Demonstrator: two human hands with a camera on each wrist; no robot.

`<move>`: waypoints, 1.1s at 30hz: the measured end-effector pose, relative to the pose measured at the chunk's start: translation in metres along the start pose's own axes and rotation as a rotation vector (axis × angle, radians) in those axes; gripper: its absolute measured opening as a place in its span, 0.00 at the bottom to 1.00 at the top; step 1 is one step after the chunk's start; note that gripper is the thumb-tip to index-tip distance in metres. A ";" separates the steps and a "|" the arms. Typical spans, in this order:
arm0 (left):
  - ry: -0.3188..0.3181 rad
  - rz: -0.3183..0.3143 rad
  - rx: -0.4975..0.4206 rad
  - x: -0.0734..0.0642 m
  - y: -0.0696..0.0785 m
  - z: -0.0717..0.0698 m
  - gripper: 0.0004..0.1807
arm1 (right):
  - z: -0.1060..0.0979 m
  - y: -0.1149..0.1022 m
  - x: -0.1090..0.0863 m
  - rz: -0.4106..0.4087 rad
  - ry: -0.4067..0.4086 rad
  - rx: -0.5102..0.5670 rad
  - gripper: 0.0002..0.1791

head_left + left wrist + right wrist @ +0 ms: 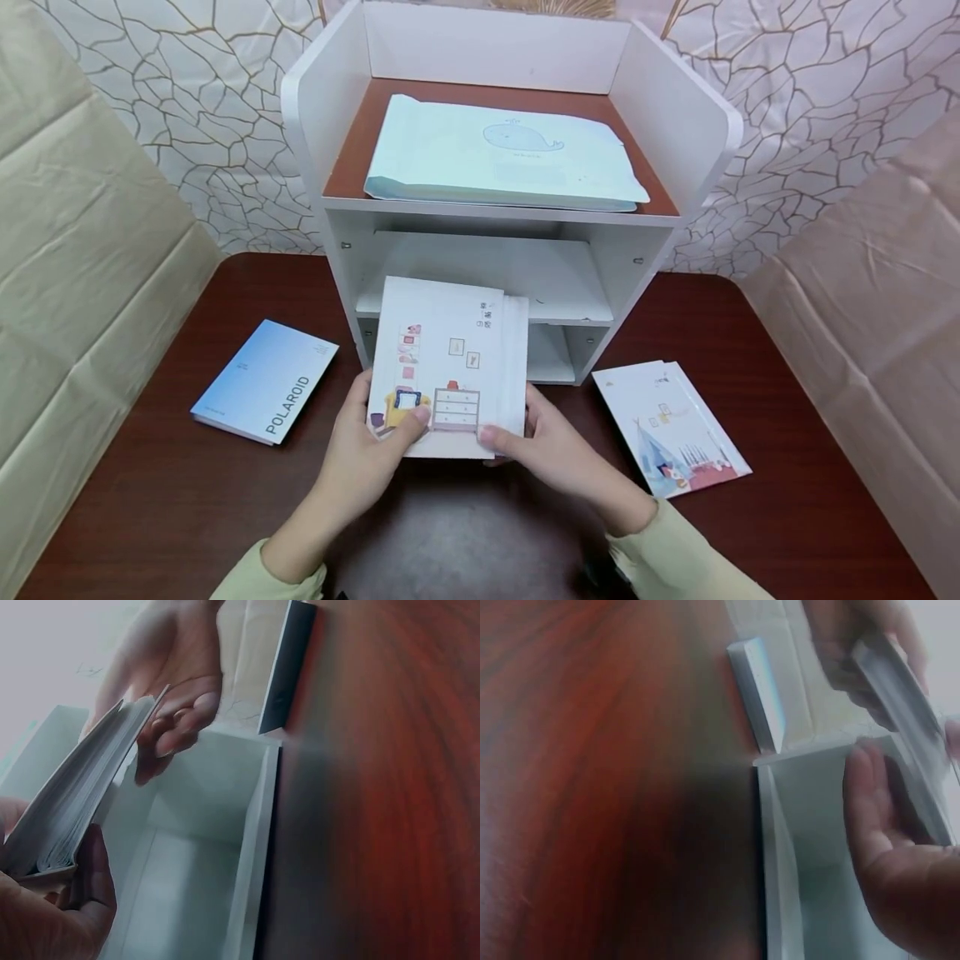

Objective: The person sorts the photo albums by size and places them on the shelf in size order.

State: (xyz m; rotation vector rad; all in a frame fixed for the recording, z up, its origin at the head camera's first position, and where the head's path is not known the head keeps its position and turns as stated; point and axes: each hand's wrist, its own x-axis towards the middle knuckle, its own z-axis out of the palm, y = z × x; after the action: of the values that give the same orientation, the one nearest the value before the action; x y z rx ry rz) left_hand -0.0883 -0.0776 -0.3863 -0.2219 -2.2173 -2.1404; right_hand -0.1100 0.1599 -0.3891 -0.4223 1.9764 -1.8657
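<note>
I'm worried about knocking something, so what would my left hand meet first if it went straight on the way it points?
Beyond the white rectangular book with printed furniture that it grips, your left hand would probably meet the white open-fronted shelf unit first; the head view leaves depth unclear.

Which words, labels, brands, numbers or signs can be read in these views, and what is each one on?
"POLAROID": on the blue book; its other small print is too small to read.
Held book: a few characters near the top, too small to read surely.
White book on the right: small characters, too small to read.
Whale package: faint lettering, unreadable.
Wrist views: no readable text.
</note>
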 end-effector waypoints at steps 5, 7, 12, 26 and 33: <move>-0.007 -0.032 -0.029 0.004 0.006 -0.007 0.31 | 0.006 0.000 -0.002 -0.050 -0.023 0.064 0.28; -0.025 -0.045 -0.068 0.005 0.010 -0.009 0.31 | 0.007 -0.002 -0.002 -0.068 -0.001 0.088 0.27; -0.086 -0.015 -0.087 0.006 0.016 -0.016 0.33 | 0.010 -0.009 0.001 -0.093 0.071 0.140 0.25; -0.126 0.054 -0.154 0.009 0.020 -0.021 0.36 | 0.014 -0.030 0.013 -0.058 0.141 0.148 0.23; -0.112 0.026 -0.203 0.012 0.027 -0.021 0.32 | 0.009 -0.036 0.017 -0.087 0.061 0.162 0.27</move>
State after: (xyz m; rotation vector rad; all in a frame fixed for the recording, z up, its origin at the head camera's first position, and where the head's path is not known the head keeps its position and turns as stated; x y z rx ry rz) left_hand -0.0976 -0.0968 -0.3573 -0.3858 -2.0363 -2.3944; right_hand -0.1229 0.1416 -0.3548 -0.4135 1.8541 -2.0972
